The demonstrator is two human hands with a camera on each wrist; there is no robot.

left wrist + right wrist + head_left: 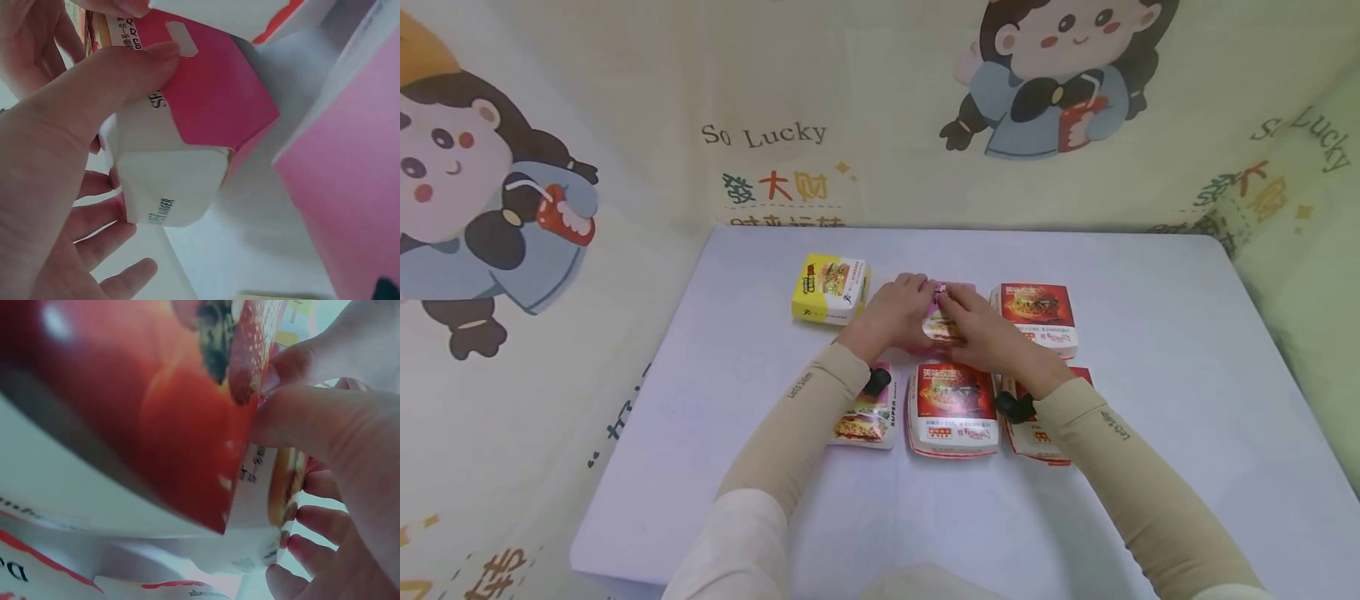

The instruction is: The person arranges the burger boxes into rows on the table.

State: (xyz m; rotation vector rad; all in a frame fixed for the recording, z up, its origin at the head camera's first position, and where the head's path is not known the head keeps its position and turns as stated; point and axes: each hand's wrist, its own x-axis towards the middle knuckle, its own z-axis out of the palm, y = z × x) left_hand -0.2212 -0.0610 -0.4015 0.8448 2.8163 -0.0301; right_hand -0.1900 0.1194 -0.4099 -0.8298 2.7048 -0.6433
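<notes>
A pink-and-white burger box (951, 327) stands in the middle of the back row, partly covered by both hands. My left hand (895, 312) grips it from the left. In the left wrist view, the left thumb (140, 69) lies on the pink side (219, 94), with the fingers around the far side. From the right, my right hand (992, 333) holds the same box. The right wrist view shows the right thumb (294, 419) against the near side and the fingers (322, 522) beyond; a red burger box (181, 437) blocks part of this view.
A yellow burger box (831, 287) sits at the back left and a red one (1036, 304) at the back right. In front lie a pink box (865, 425), a red box (953, 408) and another red box (1037, 437), partly under the right wrist. All rest on a white table (700, 417).
</notes>
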